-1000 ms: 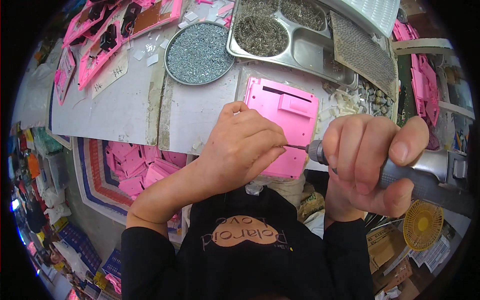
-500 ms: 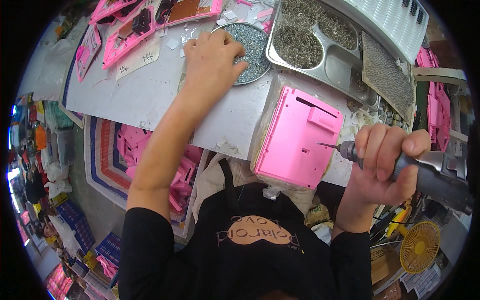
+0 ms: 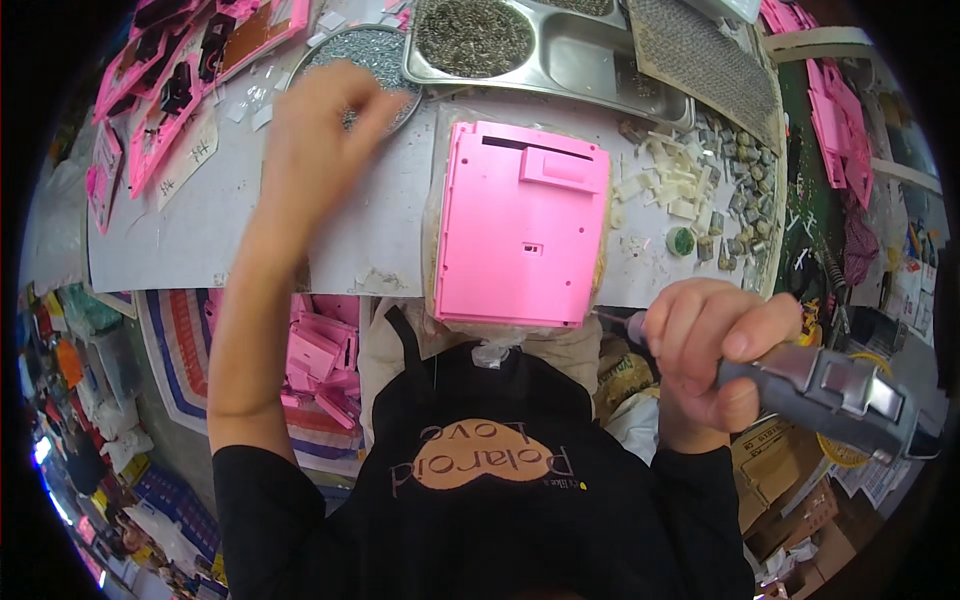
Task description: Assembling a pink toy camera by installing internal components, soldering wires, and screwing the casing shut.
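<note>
Several pink frames [image 3: 160, 115] with black parts lie on the desk [image 3: 200, 225], well to the upper left of the pink casing [image 3: 490, 225]. To the casing's lower left, a striped bag [image 3: 185, 350] holds a heap of pink pieces [image 3: 315, 350]. Left hand [image 3: 325, 125], blurred, is at the casing's upper left, over part of a round dish [image 3: 310, 45] of small silvery screws [image 3: 375, 50]; I cannot tell whether its grip is spread or pinching one. Just above the casing, a metal tray [image 3: 585, 60] carries small dark metal pieces [image 3: 475, 40] in one compartment. The casing itself lies flat on a plastic-wrapped pad [image 3: 437, 160] at the desk's near edge, its slot and raised block toward the far end. Right of the casing are loose white plastic parts [image 3: 685, 175], then stubby metal parts [image 3: 745, 160]. To its lower right, the right hand [image 3: 715, 350] has its grip wrapped firmly round a power screwdriver [image 3: 825, 390], whose bit points leftward and ends near the casing's corner. Farther right stand more pink panels [image 3: 840, 120].
</note>
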The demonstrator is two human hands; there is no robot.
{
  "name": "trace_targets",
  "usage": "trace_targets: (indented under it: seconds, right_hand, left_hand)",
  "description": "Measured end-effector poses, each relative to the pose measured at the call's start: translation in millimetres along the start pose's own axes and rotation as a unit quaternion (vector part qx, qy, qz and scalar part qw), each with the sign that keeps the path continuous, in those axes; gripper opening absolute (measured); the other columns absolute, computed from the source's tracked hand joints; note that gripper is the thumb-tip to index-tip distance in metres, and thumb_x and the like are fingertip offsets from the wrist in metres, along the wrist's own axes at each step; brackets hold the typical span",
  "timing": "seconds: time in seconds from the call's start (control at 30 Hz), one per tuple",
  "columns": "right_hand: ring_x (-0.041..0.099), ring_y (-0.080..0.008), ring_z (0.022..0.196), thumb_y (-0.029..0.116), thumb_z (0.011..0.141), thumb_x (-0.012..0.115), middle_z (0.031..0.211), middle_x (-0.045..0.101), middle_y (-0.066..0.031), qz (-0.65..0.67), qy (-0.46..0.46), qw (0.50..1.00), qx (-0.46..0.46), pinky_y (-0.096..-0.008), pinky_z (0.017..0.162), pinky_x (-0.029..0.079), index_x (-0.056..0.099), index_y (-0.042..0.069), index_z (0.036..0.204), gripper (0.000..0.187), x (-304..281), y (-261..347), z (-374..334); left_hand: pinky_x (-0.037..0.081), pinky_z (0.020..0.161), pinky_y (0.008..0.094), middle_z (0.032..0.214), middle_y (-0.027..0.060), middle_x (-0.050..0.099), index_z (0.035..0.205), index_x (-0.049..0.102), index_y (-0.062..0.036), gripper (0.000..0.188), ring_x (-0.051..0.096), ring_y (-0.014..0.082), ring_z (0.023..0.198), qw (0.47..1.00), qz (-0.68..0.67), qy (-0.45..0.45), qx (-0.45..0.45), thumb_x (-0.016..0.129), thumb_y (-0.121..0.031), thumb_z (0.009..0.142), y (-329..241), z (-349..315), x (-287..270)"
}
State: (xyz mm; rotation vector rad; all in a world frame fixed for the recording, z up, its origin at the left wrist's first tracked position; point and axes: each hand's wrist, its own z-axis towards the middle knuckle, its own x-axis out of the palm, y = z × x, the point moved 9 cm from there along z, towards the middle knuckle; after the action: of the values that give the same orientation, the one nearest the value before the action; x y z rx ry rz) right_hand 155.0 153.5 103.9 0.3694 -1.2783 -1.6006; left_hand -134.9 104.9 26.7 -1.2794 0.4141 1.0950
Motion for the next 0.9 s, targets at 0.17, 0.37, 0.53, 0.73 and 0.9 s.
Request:
trace_targets:
  seconds: [0.17, 0.37, 0.53, 0.73, 0.9]
  right_hand:
    - [0.055, -0.0195, 0.058, 0.010, 0.091, 0.072, 0.071, 0.060, -0.0065, 0.017, 0.013, 1.000, -0.009, -0.0333, 0.053, 0.044, 0.054, 0.003, 0.116, 0.031, 7.2, -7.8, -14.0]
    - [0.058, -0.0206, 0.059, 0.007, 0.089, 0.073, 0.070, 0.060, -0.0058, 0.005, 0.030, 0.999, 0.012, -0.0346, 0.054, 0.047, 0.054, 0.003, 0.113, 0.031, 10.1, -11.2, -16.7]
    - [0.059, -0.0217, 0.053, 0.004, 0.085, 0.075, 0.065, 0.059, -0.0060, -0.113, 0.079, 0.990, -0.020, -0.0356, 0.056, 0.052, 0.054, 0.003, 0.101, 0.026, 24.7, -11.9, -13.7]
    - [0.058, -0.0218, 0.050, 0.005, 0.084, 0.077, 0.063, 0.058, -0.0063, -0.134, 0.065, 0.988, -0.024, -0.0352, 0.054, 0.052, 0.054, 0.004, 0.095, 0.025, 22.3, -19.9, -19.2]
    - [0.058, -0.0205, 0.051, 0.009, 0.088, 0.074, 0.065, 0.060, -0.0055, -0.090, 0.047, 0.994, -0.029, -0.0348, 0.054, 0.051, 0.054, 0.003, 0.103, 0.025, 6.9, -18.4, -19.2]
  left_hand:
    - [0.054, 0.093, 0.0422, 0.112, 0.0084, 0.073, 0.091, 0.066, -0.0036, 0.015, 0.070, 0.0285, 0.107, 0.941, -0.225, 0.116, 0.224, 0.077, -0.009, 0.082, -127.9, -58.9, 39.1]
    - [0.055, 0.096, 0.0451, 0.115, 0.0083, 0.073, 0.094, 0.068, -0.0040, 0.016, 0.069, 0.0271, 0.112, 0.948, -0.206, 0.103, 0.219, 0.077, -0.011, 0.083, -135.7, -78.5, 56.6]
    - [0.056, 0.095, 0.0446, 0.114, 0.0080, 0.074, 0.097, 0.069, -0.0041, 0.018, 0.070, 0.0266, 0.111, 0.952, -0.205, 0.090, 0.207, 0.077, -0.012, 0.083, -136.3, -78.7, 57.6]
    - [0.056, 0.096, 0.0443, 0.112, 0.0069, 0.074, 0.097, 0.069, -0.0045, 0.018, 0.070, 0.0264, 0.111, 0.950, -0.217, 0.082, 0.211, 0.077, -0.011, 0.082, -132.5, -80.0, 59.0]
    - [0.055, 0.097, 0.0453, 0.112, 0.0072, 0.074, 0.091, 0.066, -0.0051, 0.016, 0.070, 0.0271, 0.111, 0.954, -0.219, 0.091, 0.181, 0.078, -0.010, 0.081, -130.4, -78.2, 59.1]
